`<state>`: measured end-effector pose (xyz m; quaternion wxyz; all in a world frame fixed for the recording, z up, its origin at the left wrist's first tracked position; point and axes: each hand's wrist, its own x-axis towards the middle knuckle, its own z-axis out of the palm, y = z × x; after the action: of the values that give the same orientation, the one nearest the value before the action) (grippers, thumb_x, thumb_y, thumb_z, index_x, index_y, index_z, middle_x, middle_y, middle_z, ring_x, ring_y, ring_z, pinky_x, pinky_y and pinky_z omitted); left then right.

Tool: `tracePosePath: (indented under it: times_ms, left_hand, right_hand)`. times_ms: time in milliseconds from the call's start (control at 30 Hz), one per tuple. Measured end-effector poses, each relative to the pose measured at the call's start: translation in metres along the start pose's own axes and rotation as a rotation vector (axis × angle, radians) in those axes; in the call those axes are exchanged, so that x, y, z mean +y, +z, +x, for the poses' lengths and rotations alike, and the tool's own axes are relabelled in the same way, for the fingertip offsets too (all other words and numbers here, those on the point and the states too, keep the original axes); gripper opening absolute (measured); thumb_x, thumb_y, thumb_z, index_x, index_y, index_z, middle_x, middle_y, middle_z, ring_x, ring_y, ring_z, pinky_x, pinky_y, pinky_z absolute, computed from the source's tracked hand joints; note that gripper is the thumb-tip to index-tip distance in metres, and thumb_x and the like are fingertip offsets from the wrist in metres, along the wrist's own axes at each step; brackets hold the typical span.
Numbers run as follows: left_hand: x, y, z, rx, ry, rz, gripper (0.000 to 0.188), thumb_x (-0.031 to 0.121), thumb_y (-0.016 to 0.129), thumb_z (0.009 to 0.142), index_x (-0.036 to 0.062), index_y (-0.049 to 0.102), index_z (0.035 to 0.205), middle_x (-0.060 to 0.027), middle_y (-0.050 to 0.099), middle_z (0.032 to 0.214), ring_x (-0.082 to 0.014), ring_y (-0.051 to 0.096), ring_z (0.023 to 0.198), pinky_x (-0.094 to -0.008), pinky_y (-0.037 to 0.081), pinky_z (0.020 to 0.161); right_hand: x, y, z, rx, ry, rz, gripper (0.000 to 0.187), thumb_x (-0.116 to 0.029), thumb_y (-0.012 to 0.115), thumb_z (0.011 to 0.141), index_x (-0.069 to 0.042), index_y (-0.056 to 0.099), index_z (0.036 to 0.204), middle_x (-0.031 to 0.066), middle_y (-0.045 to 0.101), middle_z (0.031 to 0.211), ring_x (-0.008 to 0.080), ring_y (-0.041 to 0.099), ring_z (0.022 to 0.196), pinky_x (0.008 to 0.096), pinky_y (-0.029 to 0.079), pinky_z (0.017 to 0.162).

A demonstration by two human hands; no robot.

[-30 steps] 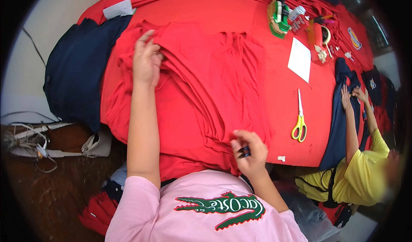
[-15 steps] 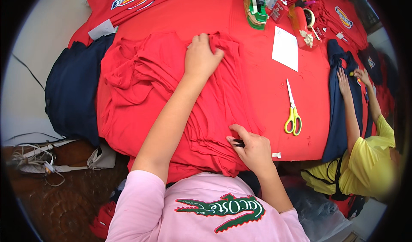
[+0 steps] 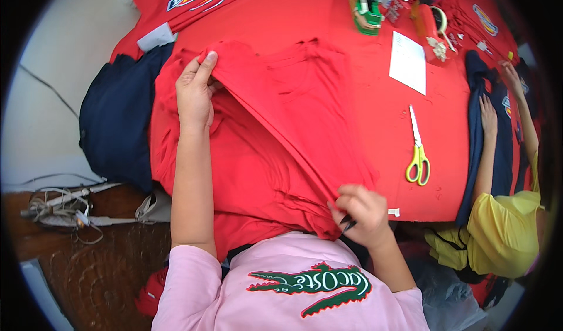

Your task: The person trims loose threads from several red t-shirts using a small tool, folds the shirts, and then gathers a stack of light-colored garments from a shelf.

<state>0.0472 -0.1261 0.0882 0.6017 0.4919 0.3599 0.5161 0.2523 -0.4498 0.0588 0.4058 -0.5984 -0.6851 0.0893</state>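
A red T-shirt (image 3: 316,105) lies on top of a loose heap of red garments on the table in front of me. My left hand (image 3: 196,90) is closed in a pinch on the shirt's far left edge and lifts it, so the cloth stretches in a taut diagonal fold. That fold runs down to my right hand (image 3: 363,213), which is closed near the shirt's lower right edge and slightly blurred. A small black pointed tool (image 3: 348,222) sticks out of the right hand; most of it is hidden by the fingers.
Yellow-handled scissors (image 3: 418,161) and a white paper sheet (image 3: 407,63) lie on the red-covered table (image 3: 387,131). Behind are a green tape dispenser (image 3: 366,14) and a red holder (image 3: 428,29). Navy garments (image 3: 120,114) hang at left. A co-worker in yellow (image 3: 498,231) handles navy cloth at right.
My left hand has moved left, raising the shirt's edge and drawing the cloth into a taut fold. My right hand still holds the black tool. The co-worker's far hand has moved up.
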Motion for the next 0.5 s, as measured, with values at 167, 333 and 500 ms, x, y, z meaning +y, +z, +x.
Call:
tracePosePath:
  times_ms: [167,333,500]
  left_hand:
    - [-0.052,-0.078,-0.010,-0.029,-0.236,-0.197,0.028,0.031,0.069,0.105,0.0082,0.071,0.121,-0.0064,0.078,0.115,-0.0191,0.076,0.100,-0.0362,0.060,0.090]
    - [-0.054,-0.076,-0.010,0.003,-0.209,-0.195,0.030,0.035,0.068,0.105,0.0082,0.073,0.117,-0.0056,0.079,0.108,-0.0174,0.077,0.089,-0.0326,0.060,0.077]
    - [-0.057,-0.082,-0.010,-0.019,-0.233,-0.252,0.029,0.035,0.069,0.104,0.0086,0.074,0.115,-0.0055,0.079,0.107,-0.0167,0.076,0.087,-0.0319,0.059,0.076]
  right_hand:
    - [-0.019,0.049,-0.019,-0.114,-0.207,-0.042,0.044,-0.009,0.075,0.073,-0.010,0.077,0.117,0.0042,0.070,0.094,0.0196,0.064,0.064,0.0342,0.050,0.056]
    - [-0.019,0.063,-0.018,-0.022,-0.144,-0.088,0.051,-0.004,0.075,0.072,-0.007,0.076,0.122,0.0043,0.068,0.082,0.0174,0.063,0.064,0.0310,0.047,0.054]
    - [-0.027,0.066,-0.014,-0.006,-0.169,-0.057,0.030,-0.005,0.081,0.075,-0.007,0.078,0.105,0.0037,0.068,0.078,0.0202,0.063,0.060,0.0328,0.048,0.054]
